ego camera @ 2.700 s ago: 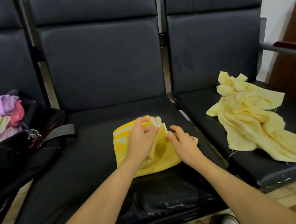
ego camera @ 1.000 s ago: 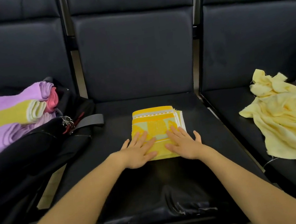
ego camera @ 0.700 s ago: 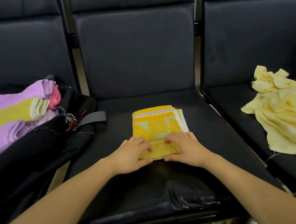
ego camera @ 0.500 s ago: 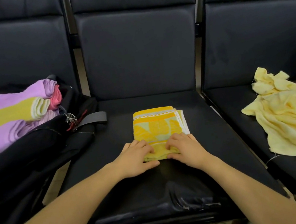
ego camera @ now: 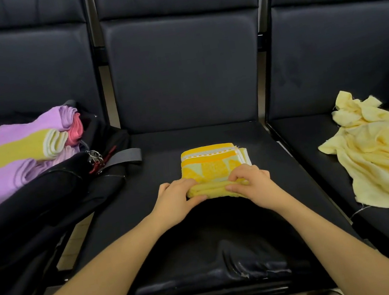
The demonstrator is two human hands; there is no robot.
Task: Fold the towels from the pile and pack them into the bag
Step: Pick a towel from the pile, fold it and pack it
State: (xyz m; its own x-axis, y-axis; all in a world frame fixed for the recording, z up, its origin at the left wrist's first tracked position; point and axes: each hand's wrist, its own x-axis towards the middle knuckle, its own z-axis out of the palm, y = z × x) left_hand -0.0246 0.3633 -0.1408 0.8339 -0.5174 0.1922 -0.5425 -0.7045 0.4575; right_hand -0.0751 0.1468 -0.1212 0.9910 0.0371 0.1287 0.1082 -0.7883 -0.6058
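A folded yellow-and-orange patterned towel (ego camera: 212, 163) lies on the middle black seat (ego camera: 212, 233). My left hand (ego camera: 176, 201) grips its near left edge, fingers on top and thumb beneath. My right hand (ego camera: 251, 184) grips the near right edge the same way. The near edge is lifted and rolled up a little. On the left seat a black bag (ego camera: 44, 204) lies open with several folded towels (ego camera: 18, 154) in purple, yellow and pink in it. A crumpled pale yellow towel (ego camera: 382, 150) lies on the right seat.
Three dark padded seats stand in a row with tall backrests (ego camera: 183, 70). A grey bag strap (ego camera: 123, 156) reaches onto the middle seat's left side. Gaps with metal frame bars separate the seats. Floor shows below the front edge.
The hands went from pressing flat on the folded towel to curling round its near edge, which now lifts and rolls up off the seat.
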